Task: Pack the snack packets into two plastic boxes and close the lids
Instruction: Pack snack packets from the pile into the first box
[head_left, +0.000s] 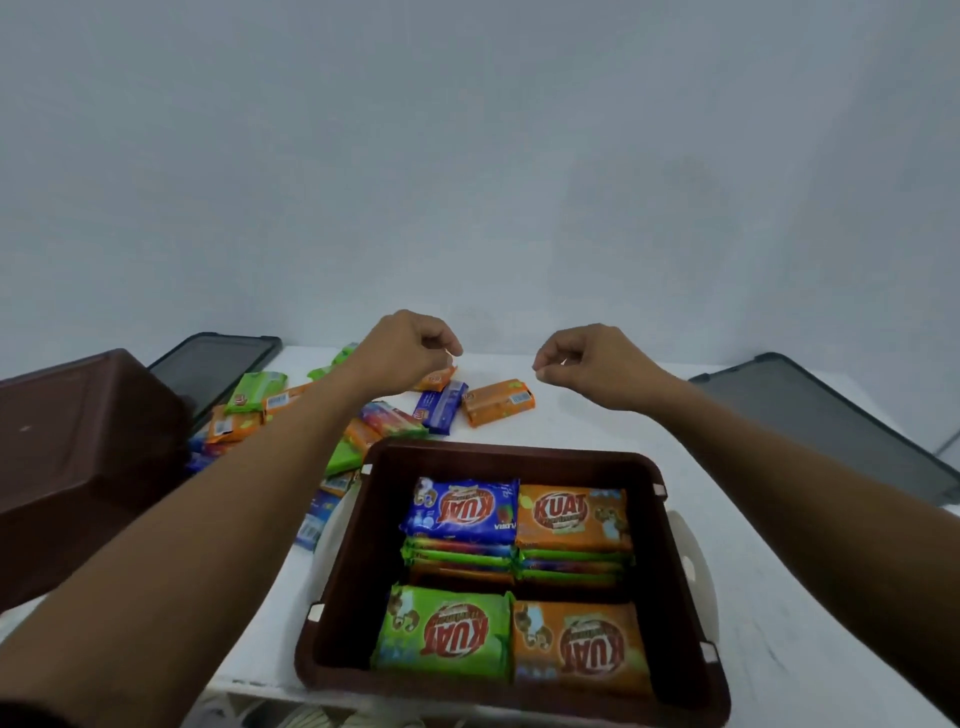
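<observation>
While both hands hover curled and empty over the table's (597, 436) far side, the left hand (410, 353) is above the loose packets (498, 402) and the right hand (587, 364) is to their right. Nearer, an open brown box (519, 453) holds stacked packets (462, 512). A second box (78, 441) sits at the left, with a left lid (218, 364) and a right lid (831, 415) on the table.

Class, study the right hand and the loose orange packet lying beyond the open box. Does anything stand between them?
Nothing visible does. The orange packet lies uncovered on the table, and the right hand hovers just right of it. A blue packet lies beside it on the left, not over it.
</observation>
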